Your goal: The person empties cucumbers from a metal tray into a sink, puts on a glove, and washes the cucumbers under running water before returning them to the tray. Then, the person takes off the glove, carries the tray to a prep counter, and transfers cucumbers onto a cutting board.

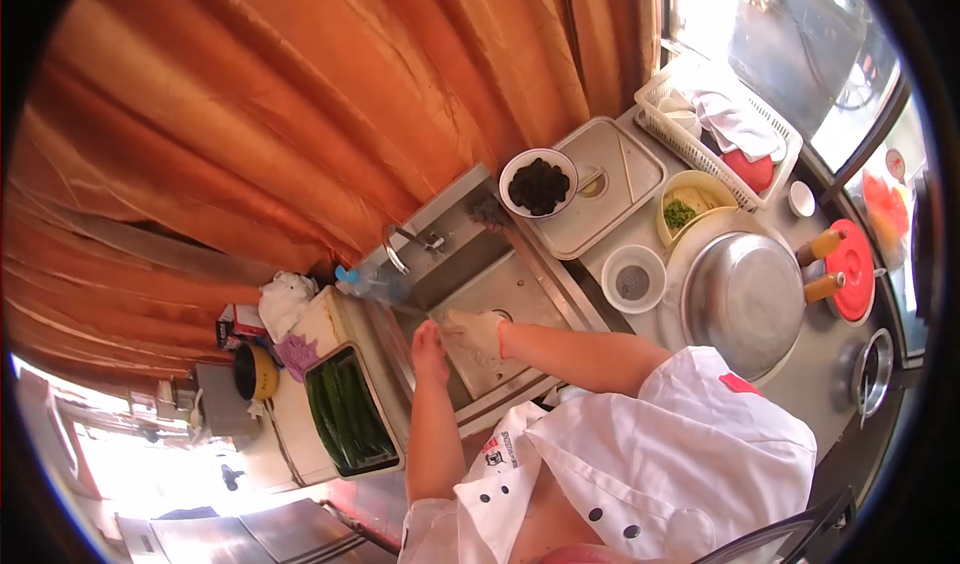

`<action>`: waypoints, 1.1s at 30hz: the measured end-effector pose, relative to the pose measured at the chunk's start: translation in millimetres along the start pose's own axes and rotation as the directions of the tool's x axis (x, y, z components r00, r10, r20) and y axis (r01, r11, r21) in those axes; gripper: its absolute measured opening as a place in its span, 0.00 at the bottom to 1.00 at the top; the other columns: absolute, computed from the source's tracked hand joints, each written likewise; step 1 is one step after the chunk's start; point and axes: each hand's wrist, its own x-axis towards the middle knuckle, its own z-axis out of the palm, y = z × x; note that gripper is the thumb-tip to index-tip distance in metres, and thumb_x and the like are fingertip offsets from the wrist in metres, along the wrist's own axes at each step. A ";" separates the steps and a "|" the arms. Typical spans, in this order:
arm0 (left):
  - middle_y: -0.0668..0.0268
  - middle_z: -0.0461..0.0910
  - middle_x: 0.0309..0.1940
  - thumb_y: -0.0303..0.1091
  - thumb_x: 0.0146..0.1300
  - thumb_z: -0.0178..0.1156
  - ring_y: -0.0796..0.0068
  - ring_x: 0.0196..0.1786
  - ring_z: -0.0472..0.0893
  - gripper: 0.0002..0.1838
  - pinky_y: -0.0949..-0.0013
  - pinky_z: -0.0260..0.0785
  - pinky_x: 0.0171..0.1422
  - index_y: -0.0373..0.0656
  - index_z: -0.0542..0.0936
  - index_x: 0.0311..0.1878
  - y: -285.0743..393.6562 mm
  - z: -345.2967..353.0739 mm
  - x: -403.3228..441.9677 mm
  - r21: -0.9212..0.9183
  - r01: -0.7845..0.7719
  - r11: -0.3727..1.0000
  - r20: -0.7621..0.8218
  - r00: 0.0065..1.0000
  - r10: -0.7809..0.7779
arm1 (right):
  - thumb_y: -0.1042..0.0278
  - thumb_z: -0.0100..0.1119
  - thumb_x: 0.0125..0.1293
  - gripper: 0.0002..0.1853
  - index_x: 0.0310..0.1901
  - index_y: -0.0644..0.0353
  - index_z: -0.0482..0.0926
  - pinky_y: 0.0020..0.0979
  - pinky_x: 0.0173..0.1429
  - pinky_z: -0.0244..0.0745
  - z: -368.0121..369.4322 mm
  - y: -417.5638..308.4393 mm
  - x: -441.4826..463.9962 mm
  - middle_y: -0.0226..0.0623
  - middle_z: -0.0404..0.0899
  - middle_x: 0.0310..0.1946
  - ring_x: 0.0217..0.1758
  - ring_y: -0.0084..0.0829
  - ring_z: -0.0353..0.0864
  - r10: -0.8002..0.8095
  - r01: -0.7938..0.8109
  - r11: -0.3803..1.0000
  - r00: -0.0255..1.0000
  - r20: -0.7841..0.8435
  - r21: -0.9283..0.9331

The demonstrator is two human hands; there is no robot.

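Observation:
My left hand (430,352) is closed over the left part of the metal sink (520,299), its fingers pressed together; what they hold is too small to tell. Right beside it is my right hand (476,334), which looks covered by a pale, thin glove with a red band at the wrist. Its fingers point toward my left hand and are blurred. The curved faucet (397,254) stands behind both hands. A clear bottle with a blue top (375,286) lies at the sink's left rim, just beyond my left hand.
Left of the sink sits a tray of long green vegetables (348,414). On the right are a bowl of dark pieces (539,186), a metal tray (610,214), a white bowl (634,278), a yellow bowl (705,196), a large metal pot (748,289) and a white basket (780,154).

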 end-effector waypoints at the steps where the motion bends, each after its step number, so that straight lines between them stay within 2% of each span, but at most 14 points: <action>1: 0.74 0.82 0.37 0.46 0.73 0.62 0.77 0.37 0.79 0.11 0.69 0.69 0.44 0.51 0.81 0.47 9.4 11.3 -14.5 0.018 -0.008 1.000 0.006 1.000 0.008 | 0.51 0.49 0.79 0.23 0.62 0.62 0.77 0.34 0.63 0.72 -2.8 -3.4 -0.3 0.36 0.81 0.58 0.60 0.32 0.78 -0.010 0.009 0.995 1.000 0.011 0.095; 3: 0.74 0.81 0.34 0.48 0.72 0.63 0.78 0.34 0.78 0.13 0.70 0.68 0.39 0.50 0.82 0.45 21.3 30.8 -34.3 -0.053 0.218 0.975 0.170 0.964 -0.206 | 0.50 0.50 0.78 0.24 0.61 0.62 0.78 0.34 0.63 0.72 4.7 -15.6 -11.6 0.36 0.81 0.58 0.60 0.32 0.79 -0.034 0.029 0.980 0.999 0.019 0.197; 5: 0.73 0.82 0.39 0.49 0.73 0.61 0.76 0.39 0.79 0.15 0.69 0.70 0.43 0.47 0.81 0.48 -3.3 27.1 -2.7 -0.081 0.208 0.975 0.230 0.956 -0.185 | 0.50 0.52 0.77 0.23 0.59 0.61 0.80 0.33 0.63 0.72 19.7 -36.1 -33.2 0.34 0.82 0.58 0.60 0.30 0.79 0.005 -0.013 0.998 0.993 -0.117 -0.068; 7: 0.73 0.82 0.44 0.50 0.74 0.59 0.74 0.44 0.80 0.17 0.69 0.72 0.47 0.45 0.81 0.51 -1.0 26.4 14.0 -0.107 0.207 0.973 0.291 0.942 -0.169 | 0.50 0.53 0.76 0.23 0.59 0.61 0.80 0.33 0.63 0.73 16.4 -30.6 -20.2 0.33 0.82 0.58 0.59 0.30 0.80 -0.070 0.066 0.997 0.993 -0.093 -0.044; 9: 0.73 0.79 0.32 0.45 0.73 0.61 0.80 0.32 0.75 0.12 0.71 0.65 0.35 0.46 0.81 0.43 19.6 29.0 17.7 -0.114 0.260 0.959 0.200 0.951 -0.234 | 0.49 0.54 0.76 0.24 0.59 0.61 0.80 0.32 0.62 0.74 12.9 -21.6 -9.3 0.32 0.82 0.58 0.59 0.29 0.80 -0.139 0.138 0.990 0.987 -0.077 -0.026; 12: 0.72 0.79 0.35 0.46 0.73 0.60 0.78 0.36 0.77 0.14 0.69 0.68 0.40 0.44 0.81 0.43 33.9 19.9 22.0 -0.084 0.122 0.989 0.076 0.990 -0.115 | 0.48 0.55 0.75 0.25 0.60 0.62 0.79 0.31 0.61 0.74 9.5 -11.9 -4.7 0.31 0.81 0.60 0.60 0.28 0.80 -0.280 0.273 0.752 0.956 0.085 -0.599; 13: 0.72 0.79 0.35 0.46 0.73 0.60 0.78 0.36 0.77 0.14 0.69 0.68 0.40 0.44 0.81 0.43 33.9 17.9 23.2 -0.080 0.114 0.990 0.094 0.990 -0.107 | 0.47 0.55 0.75 0.26 0.62 0.62 0.79 0.31 0.61 0.75 9.1 -9.9 -3.5 0.33 0.80 0.62 0.60 0.28 0.81 -0.279 0.247 0.819 0.960 0.015 -0.518; 15: 0.69 0.80 0.38 0.50 0.74 0.58 0.76 0.43 0.79 0.19 0.67 0.70 0.49 0.42 0.82 0.44 29.8 17.9 19.0 0.105 -0.312 0.944 0.117 0.947 0.300 | 0.47 0.55 0.74 0.28 0.63 0.62 0.78 0.31 0.61 0.75 20.9 -19.6 -6.6 0.35 0.79 0.63 0.59 0.29 0.81 -0.290 0.239 0.874 0.955 -0.058 -0.423; 18: 0.66 0.83 0.41 0.55 0.77 0.52 0.74 0.46 0.81 0.24 0.68 0.72 0.54 0.40 0.82 0.46 31.5 25.6 -1.6 0.075 -0.034 0.997 0.426 0.905 -0.001 | 0.47 0.56 0.74 0.29 0.65 0.61 0.78 0.33 0.60 0.76 60.4 -28.9 -38.0 0.39 0.77 0.66 0.61 0.31 0.81 -0.240 0.159 0.924 0.949 -0.203 -0.347; 21: 0.64 0.84 0.42 0.54 0.79 0.49 0.73 0.46 0.81 0.26 0.67 0.71 0.54 0.39 0.83 0.48 40.9 22.3 7.6 0.125 -0.026 0.992 0.350 0.937 -0.020 | 0.45 0.56 0.73 0.30 0.67 0.60 0.77 0.36 0.58 0.78 87.3 -40.9 -54.4 0.42 0.79 0.63 0.59 0.33 0.82 -0.133 0.088 0.984 0.944 -0.303 -0.157; 23: 0.63 0.84 0.43 0.54 0.79 0.49 0.72 0.47 0.81 0.26 0.66 0.71 0.55 0.38 0.84 0.48 47.9 9.4 24.8 0.165 0.061 0.984 0.247 0.964 -0.101 | 0.40 0.57 0.71 0.34 0.64 0.62 0.79 0.37 0.57 0.78 74.6 -26.5 -39.2 0.42 0.83 0.58 0.57 0.35 0.83 -0.167 0.106 0.953 0.966 -0.199 -0.285; 28: 0.59 0.85 0.47 0.52 0.78 0.51 0.64 0.54 0.81 0.26 0.60 0.68 0.64 0.35 0.83 0.49 21.6 -33.1 71.0 0.184 -0.092 0.979 0.084 0.993 0.077 | 0.33 0.54 0.68 0.34 0.61 0.53 0.83 0.37 0.55 0.78 47.1 -11.9 -21.8 0.41 0.85 0.54 0.53 0.34 0.84 -0.176 -0.002 0.789 0.957 -0.230 -0.614; 32: 0.57 0.83 0.52 0.52 0.79 0.49 0.64 0.57 0.80 0.27 0.63 0.67 0.66 0.35 0.83 0.50 38.4 10.8 -5.3 0.232 -0.263 0.936 0.126 0.963 0.239 | 0.31 0.45 0.69 0.32 0.58 0.45 0.85 0.39 0.57 0.76 41.1 -14.5 -22.6 0.39 0.86 0.50 0.52 0.34 0.83 -0.243 -0.173 0.588 0.894 -0.376 -0.790; 33: 0.58 0.83 0.53 0.52 0.79 0.48 0.64 0.58 0.79 0.26 0.62 0.67 0.66 0.35 0.83 0.52 34.0 16.6 -8.5 0.116 -0.097 0.989 0.289 0.956 0.060 | 0.31 0.45 0.69 0.32 0.58 0.45 0.85 0.39 0.57 0.76 27.6 2.1 3.1 0.39 0.86 0.50 0.52 0.34 0.83 -0.246 -0.174 0.591 0.891 -0.381 -0.788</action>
